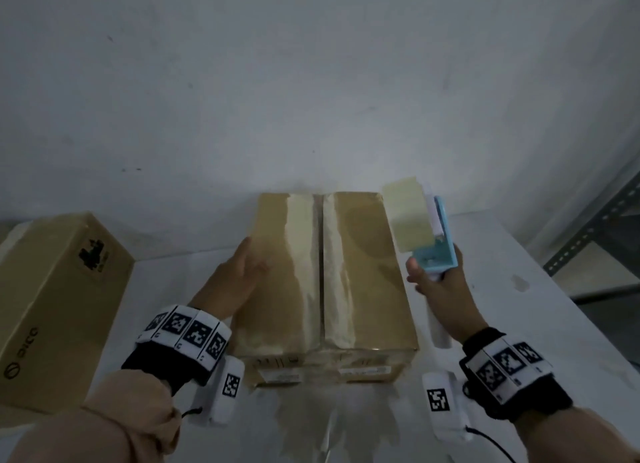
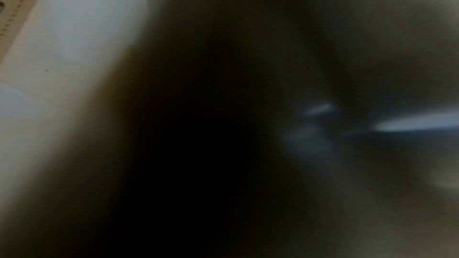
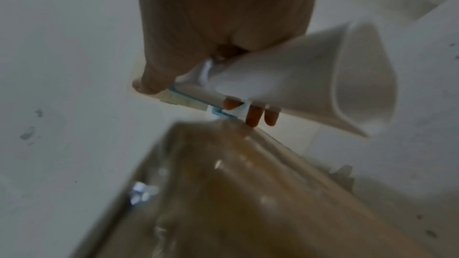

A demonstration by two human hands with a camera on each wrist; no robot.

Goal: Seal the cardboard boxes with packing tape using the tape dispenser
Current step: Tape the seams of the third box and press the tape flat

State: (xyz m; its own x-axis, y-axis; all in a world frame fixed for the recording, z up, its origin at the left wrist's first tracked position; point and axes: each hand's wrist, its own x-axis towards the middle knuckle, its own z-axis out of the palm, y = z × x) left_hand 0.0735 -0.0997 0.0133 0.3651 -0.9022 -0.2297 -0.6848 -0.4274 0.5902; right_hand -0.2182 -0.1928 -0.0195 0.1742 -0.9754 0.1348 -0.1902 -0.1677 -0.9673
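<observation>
Pale grey wall behind, white counter (image 1: 485, 255) below, and right in the middle sits the cardboard box (image 1: 325, 275) we're watching. Its two top flaps are folded shut and meet at a seam running away from the person, with glossy, wrinkled strips of tape on either side of that line. What's inside, nobody can say; the flaps hide it all.

Over to the left hand (image 1: 239, 279): fingers straight and relaxed, palm laid flat on the box's left top edge. That looks like a steadying hand, pinning the carton so it won't slide when the tape gets dragged across. The left wrist view is dark and smeared, so no help there.

Now the right hand (image 1: 440, 289): its grip is curled tight round the white handle of the tape dispenser (image 1: 433, 241), thumb up against the blue frame. In the right wrist view the fingertips (image 3: 253, 117) wrap under that handle. The dispenser is lifted off the counter just beside the box's far right corner, roll pointing up, not touching the cardboard. To my eye that's a ready stance before laying a strip down the seam.

Away on the left stands a second cardboard box (image 1: 59, 307), printed logo on its side, closed and well apart from the action. A metal shelf frame (image 1: 595, 227) peeks in at right.
</observation>
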